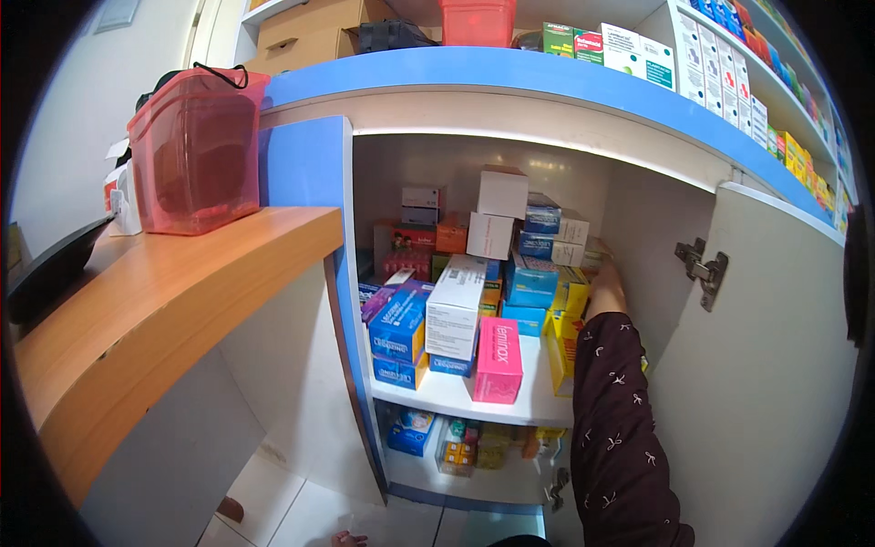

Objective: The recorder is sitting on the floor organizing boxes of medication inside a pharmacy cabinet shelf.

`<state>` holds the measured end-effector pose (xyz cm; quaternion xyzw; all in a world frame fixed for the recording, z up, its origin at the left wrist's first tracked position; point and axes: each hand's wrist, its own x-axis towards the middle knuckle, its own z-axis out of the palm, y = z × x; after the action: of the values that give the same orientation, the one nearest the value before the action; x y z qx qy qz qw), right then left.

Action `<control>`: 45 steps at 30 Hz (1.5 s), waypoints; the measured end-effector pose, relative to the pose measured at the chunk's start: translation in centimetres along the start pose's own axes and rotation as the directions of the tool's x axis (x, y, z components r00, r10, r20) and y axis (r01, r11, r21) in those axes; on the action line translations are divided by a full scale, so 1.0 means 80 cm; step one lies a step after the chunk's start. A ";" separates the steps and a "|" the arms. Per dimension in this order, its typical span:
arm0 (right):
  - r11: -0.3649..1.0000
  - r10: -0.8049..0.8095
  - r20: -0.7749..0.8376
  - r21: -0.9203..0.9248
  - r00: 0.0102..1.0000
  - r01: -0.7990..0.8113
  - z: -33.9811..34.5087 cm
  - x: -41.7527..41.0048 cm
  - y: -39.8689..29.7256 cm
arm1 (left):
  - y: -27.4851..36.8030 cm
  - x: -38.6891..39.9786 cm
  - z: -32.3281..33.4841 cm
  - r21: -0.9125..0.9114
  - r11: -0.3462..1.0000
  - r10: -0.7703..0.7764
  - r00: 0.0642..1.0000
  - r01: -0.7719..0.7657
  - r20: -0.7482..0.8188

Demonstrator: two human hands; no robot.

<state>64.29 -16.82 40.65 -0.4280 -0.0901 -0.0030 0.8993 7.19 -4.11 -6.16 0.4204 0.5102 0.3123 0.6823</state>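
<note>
My right hand (606, 265) reaches deep along the right wall of an open cabinet, beside a stack of small white-and-beige boxes (571, 239). Its fingers are mostly hidden, so a grip cannot be made out. Just left of my dark patterned sleeve (610, 424) stand yellow cartons (562, 349). A pink medicine box (498, 360) sits near the shelf's front edge, next to a long white carton (454, 311) lying on a blue one. Blue-and-orange boxes (400, 321) are stacked at the left. Only the fingers of my left hand (349, 539) show, low over the floor at the bottom edge.
The cabinet door (759, 355) stands open at right, its metal hinge (704, 270) exposed. A lower shelf (492, 487) holds more small packages. On the wooden counter (198, 273) at left rests a red translucent bin (198, 150). Medicine boxes (636, 55) line the blue-edged counter above.
</note>
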 end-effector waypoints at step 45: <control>0.995 -0.028 -0.355 -0.101 0.935 -0.008 0.077 -0.027 -0.057 | -0.049 0.047 0.017 0.056 0.985 0.161 0.986 -0.163 0.047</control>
<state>60.79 -15.16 47.59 -0.4648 0.0721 -0.0894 0.8779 9.55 -2.99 -11.15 0.4870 0.4687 0.3426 0.6525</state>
